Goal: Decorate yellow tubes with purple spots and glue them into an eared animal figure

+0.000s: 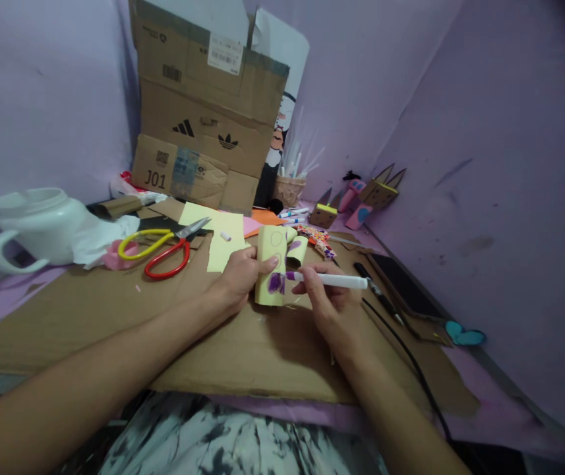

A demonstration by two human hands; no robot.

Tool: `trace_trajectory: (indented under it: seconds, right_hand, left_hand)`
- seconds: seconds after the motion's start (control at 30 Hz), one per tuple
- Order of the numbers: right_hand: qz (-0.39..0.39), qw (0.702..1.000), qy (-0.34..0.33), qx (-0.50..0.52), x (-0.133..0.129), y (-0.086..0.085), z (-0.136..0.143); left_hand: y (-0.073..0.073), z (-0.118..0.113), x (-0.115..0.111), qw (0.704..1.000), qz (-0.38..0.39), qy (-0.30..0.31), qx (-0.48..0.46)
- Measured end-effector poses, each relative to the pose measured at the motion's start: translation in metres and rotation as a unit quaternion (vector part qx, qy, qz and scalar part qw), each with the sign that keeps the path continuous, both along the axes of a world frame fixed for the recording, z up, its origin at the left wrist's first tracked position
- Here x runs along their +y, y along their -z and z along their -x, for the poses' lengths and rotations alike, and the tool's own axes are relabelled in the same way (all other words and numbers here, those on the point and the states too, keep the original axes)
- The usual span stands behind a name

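Note:
My left hand grips a pale yellow paper tube from its left side and keeps it upright over the cardboard. Outlined circles run down the tube, and the lower ones are filled with purple. In my right hand is a white marker, held like a pen, with its purple tip at the tube's right side by the coloured patch. Just behind lies a smaller yellow paper roll with a purple spot. A white marker cap rests on the torn yellow paper.
Scissors with yellow and red handles lie at left, near a white teapot-shaped pot. A large cardboard box stands behind. At right are a phone, a black pen, a black cable and a blue paper heart.

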State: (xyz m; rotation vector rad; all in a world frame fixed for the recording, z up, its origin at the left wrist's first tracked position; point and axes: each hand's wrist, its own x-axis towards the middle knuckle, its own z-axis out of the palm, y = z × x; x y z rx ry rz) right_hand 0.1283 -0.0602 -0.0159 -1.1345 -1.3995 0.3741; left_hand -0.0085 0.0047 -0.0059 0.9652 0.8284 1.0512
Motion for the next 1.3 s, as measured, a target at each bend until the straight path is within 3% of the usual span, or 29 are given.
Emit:
trace_trajectory:
  seconds: [0.37, 1.07, 1.3]
  right_hand:
    - [0.025, 0.999, 0.026, 0.0, -0.002, -0.003, -0.0007]
    - [0.032, 0.996, -0.024, -0.075, -0.0028, 0.0008, -0.0015]
    - [0.025, 0.998, 0.015, -0.048, -0.0022, -0.0045, -0.0006]
  left_hand:
    - [-0.0018, -0.0006, -0.0002, 1.0, 0.012, -0.016, 0.007]
    - [-0.0019, -0.002, 0.0008, 1.0, 0.012, -0.025, 0.014]
    - [-0.0008, -0.0018, 0.0015, 1.0, 0.011, -0.022, 0.01]
